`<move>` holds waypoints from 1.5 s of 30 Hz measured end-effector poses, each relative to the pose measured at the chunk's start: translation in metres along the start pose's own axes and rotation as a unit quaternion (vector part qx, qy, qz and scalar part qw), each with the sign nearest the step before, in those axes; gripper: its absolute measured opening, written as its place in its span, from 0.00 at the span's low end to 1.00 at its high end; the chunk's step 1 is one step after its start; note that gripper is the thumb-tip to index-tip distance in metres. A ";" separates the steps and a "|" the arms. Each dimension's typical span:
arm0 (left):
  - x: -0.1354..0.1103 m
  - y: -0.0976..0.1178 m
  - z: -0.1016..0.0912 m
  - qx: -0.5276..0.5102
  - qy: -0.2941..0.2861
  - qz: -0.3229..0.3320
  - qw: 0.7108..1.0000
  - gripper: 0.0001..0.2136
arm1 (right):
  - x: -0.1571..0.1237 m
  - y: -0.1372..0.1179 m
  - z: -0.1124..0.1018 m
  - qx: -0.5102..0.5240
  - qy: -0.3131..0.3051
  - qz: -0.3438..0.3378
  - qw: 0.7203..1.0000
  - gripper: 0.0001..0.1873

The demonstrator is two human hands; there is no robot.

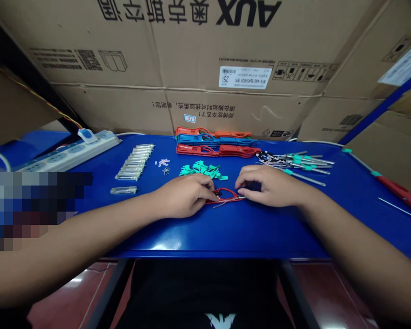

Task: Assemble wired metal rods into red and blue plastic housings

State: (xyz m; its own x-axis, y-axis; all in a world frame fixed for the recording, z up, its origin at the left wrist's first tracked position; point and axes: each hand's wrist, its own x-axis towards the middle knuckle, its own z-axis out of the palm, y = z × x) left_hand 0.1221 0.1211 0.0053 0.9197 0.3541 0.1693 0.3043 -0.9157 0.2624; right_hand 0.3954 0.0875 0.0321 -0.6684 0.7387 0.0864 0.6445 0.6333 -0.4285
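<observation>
Left grip (183, 196), right grip (270, 185), wire (224, 195) between

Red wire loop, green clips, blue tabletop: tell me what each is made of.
The red wire loop looks plastic-sheathed, thin and faintly shiny. The green clips look like opaque matte moulded plastic. The blue tabletop seems painted metal, given its glossy glare.

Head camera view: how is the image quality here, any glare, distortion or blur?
In the head view, wide-angle distortion bows the edges of the blue table; white glare sits near its front edge; a pixelated patch hides the lower left; the left hand and right hand look fairly sharp.
</observation>
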 end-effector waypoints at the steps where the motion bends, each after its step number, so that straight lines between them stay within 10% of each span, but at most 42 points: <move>1: 0.000 0.001 0.000 0.007 0.000 0.001 1.000 0.19 | 0.000 0.001 0.001 -0.010 0.001 0.001 1.000 0.08; 8: -0.006 -0.009 -0.037 0.053 0.040 0.010 0.998 0.15 | 0.002 0.006 0.006 -0.046 0.076 0.025 0.996 0.11; 16: -0.039 -0.047 -0.090 0.102 0.220 -0.246 0.938 0.14 | 0.007 0.014 0.012 -0.060 0.156 0.056 0.984 0.08; 25: -0.028 -0.028 -0.074 0.039 0.209 -0.195 0.957 0.13 | 0.016 0.016 0.018 -0.048 0.117 0.070 0.990 0.10; 32: -0.012 -0.006 -0.039 -0.003 0.069 -0.039 0.997 0.10 | 0.043 0.018 0.033 -0.013 0.101 0.111 0.989 0.08; 40: 0.000 -0.002 -0.019 0.058 0.155 -0.066 0.984 0.17 | 0.035 0.008 0.026 0.022 0.107 0.080 0.991 0.04; 45: 0.009 0.007 -0.013 -0.149 0.162 -0.138 0.966 0.15 | 0.031 -0.010 0.024 0.101 0.142 0.009 0.985 0.03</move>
State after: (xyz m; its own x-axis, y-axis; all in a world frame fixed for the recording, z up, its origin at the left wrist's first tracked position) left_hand 0.1288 0.1205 0.0205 0.6737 0.6614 0.3296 0.3965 -0.6999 0.5941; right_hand 0.3594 0.0985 0.0180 -0.5083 0.8024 0.3127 0.5487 0.5816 -0.6005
